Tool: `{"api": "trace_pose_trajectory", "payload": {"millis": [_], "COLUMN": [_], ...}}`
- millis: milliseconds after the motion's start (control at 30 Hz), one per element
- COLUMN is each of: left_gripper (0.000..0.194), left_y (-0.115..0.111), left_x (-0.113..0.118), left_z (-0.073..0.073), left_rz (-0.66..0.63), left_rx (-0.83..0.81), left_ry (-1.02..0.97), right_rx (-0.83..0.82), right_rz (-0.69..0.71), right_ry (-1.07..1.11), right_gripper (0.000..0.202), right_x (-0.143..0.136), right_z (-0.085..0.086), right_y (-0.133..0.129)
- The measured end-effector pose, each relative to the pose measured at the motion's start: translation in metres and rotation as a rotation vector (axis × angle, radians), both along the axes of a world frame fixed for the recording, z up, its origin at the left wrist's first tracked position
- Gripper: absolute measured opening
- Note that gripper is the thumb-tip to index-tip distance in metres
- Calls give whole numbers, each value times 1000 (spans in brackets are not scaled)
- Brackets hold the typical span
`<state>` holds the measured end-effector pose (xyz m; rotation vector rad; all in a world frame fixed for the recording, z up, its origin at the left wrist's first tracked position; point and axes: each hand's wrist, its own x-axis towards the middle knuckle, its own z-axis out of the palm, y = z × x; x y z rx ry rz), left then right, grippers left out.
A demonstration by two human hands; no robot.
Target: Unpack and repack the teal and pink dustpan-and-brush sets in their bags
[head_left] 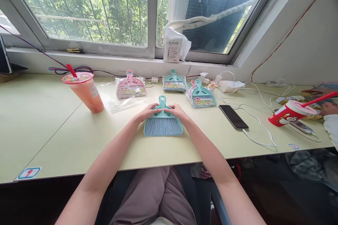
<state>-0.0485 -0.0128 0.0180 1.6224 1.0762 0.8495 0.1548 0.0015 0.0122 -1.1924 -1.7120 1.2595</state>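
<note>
A teal mini brush and dustpan set [163, 126] lies on the pale green table in front of me, its grey-blue bristles toward me. My left hand [148, 111] grips its left shoulder and my right hand [177, 111] grips its right shoulder, just below the handle. Behind, a pink set [130, 87] in clear wrap stands at the left, a wrapped teal set [173, 81] in the middle, and another teal set [202, 95] at the right with some pink beside it. Clear plastic wrap [121, 105] lies behind my left hand.
A tall pink drink cup [88, 93] stands at the left. To the right are a black phone [233, 116] on a white cable and a red cup [287, 113]. Another person's hand [330, 109] is at the far right. The table's edge [185, 165] is near my lap.
</note>
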Motion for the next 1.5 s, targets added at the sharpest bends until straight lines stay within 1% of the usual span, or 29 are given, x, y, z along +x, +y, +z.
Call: {"api": "trace_pose_trajectory", "payload": {"millis": [100, 167, 267, 400, 500, 600, 667, 733, 800, 867, 900, 967, 1033, 1100, 1200, 1267, 1333, 1400, 1500], "left_gripper": [41, 39, 37, 38, 44, 55, 60, 63, 65, 66, 65, 59, 54, 51, 46, 45, 45, 46, 48], "left_y": [0, 0, -1, -2, -4, -5, -3, 1, 5, 10, 12, 16, 20, 23, 24, 24, 24, 25, 27], "left_x": [0, 0, 0, -1, -5, -11, -16, -20, -24, -28, -30, -33, -34, -34, -33, -32, -31, -32, -34], "left_z": [4, 7, 10, 10, 11, 12, 10, 6, 3, -1, -2, -5, -7, -8, -7, -6, -6, -6, -9], "left_rz": [-18, -37, -46, -11, -3, -62, -67, -7, 83, 166, 210, 308, 399, 465, 523, 551, 567, 567, 553], "left_rx": [76, 97, 101, 85, -10, -151, -200, -209, -184, -135, -112, -80, -58, -49, -63, -62, -49, -44, -36], "left_ry": [-21, -29, -28, -26, -50, -110, -145, -183, -240, -307, -336, -383, -419, -450, -491, -509, -515, -506, -470], "right_rx": [7, 2, -20, 11, -5, -36, 15, 168, 315, 354, 344, 319, 315, 305, 275, 239, 231, 279, 365], "right_rz": [-67, -95, -101, -90, -60, -129, -181, -232, -265, -240, -210, -172, -172, -179, -179, -143, -106, -107, -170], "right_ry": [13, 42, 78, 89, 143, 197, 172, 5, -284, -557, -652, -767, -828, -871, -906, -895, -858, -808, -704], "right_gripper": [38, 36, 34, 30, 32, 32, 38, 39, 39, 41, 40, 34, 29, 28, 35, 43, 44, 35, 15], "right_x": [-1, -3, -4, -4, -2, 4, 12, 23, 34, 40, 41, 39, 37, 34, 35, 35, 35, 33, 29], "right_z": [1, 1, 0, -3, -4, -3, -2, -1, -2, -4, -5, -4, -1, 2, 5, 5, 3, 2, -1], "right_y": [0, 0, 1, 4, 7, 13, 17, 20, 21, 21, 20, 18, 16, 14, 12, 12, 11, 11, 12]}}
